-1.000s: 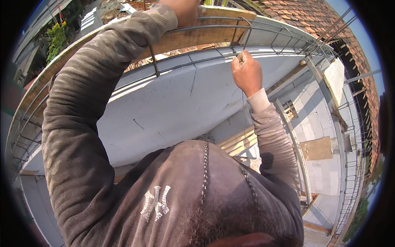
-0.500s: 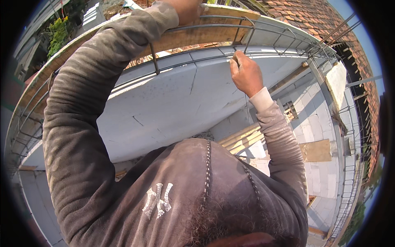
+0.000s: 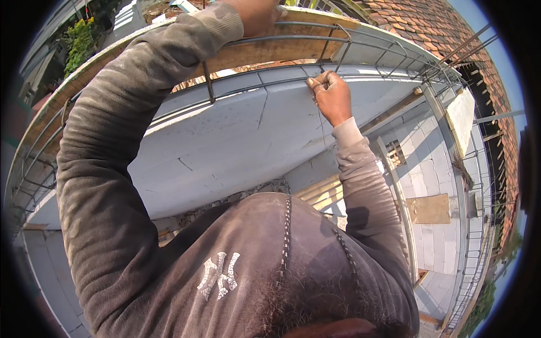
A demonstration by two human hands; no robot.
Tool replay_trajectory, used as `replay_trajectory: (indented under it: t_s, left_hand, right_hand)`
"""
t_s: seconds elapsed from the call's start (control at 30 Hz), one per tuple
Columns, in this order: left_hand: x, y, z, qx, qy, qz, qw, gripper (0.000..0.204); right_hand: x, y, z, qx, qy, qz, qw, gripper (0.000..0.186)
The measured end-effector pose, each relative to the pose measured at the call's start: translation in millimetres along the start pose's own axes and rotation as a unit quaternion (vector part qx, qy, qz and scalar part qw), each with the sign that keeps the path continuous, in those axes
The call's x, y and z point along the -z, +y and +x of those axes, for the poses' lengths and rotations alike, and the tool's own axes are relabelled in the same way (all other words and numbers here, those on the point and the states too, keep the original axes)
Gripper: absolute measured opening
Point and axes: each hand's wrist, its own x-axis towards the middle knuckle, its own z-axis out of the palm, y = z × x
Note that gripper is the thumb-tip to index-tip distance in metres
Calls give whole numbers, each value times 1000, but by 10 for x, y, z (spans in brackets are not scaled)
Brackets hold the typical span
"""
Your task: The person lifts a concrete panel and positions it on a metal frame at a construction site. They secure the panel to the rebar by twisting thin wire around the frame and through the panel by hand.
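Note:
A rebar cage (image 3: 282, 38) of long bars and bent stirrups runs along the top of the pale block wall (image 3: 225, 135). My right hand (image 3: 332, 97) is closed beside the cage's lower bar, with thumb and forefinger pinched together. From it a thin dark wire (image 3: 322, 127) dangles in front of the wall. My left hand (image 3: 256, 16) reaches over the cage to the wooden board (image 3: 248, 55) behind it. The picture's upper edge cuts this hand off, so its fingers and whatever it touches are mostly hidden.
Tiled roofing (image 3: 411, 25) rises beyond the cage at the upper right. The cage bends round the corner, where upright bars (image 3: 468, 42) stick out. Far below, a stack of pale timber (image 3: 321, 194) lies beside another block wall (image 3: 431, 180). A yellow-flowered shrub (image 3: 81, 45) grows outside.
My right hand has shifted a little left and down along the lower bar, its wrist turning. More of the hanging wire shows now. My left hand stays at the board.

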Motion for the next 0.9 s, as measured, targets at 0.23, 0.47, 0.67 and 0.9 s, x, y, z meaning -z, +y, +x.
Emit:
replay_trajectory:
  t_s: [0.23,0.47,0.67,0.9]
  left_hand:
    - [-99,-13,-48,86,121,-221,964,17]
    - [-179,10,-30,15,100,-95,990,17]
    - [-41,16,8,87,84,-215,969,18]
    - [-117,20,-132,86,197,-221,951,22]
  right_hand:
    - [-172,288,-482,32,85,227,970,16]
    - [-141,75,-319,30,97,95,990,14]
    - [34,-112,-191,10,18,47,999,12]
    - [59,82,-666,-8,8,74,997,17]
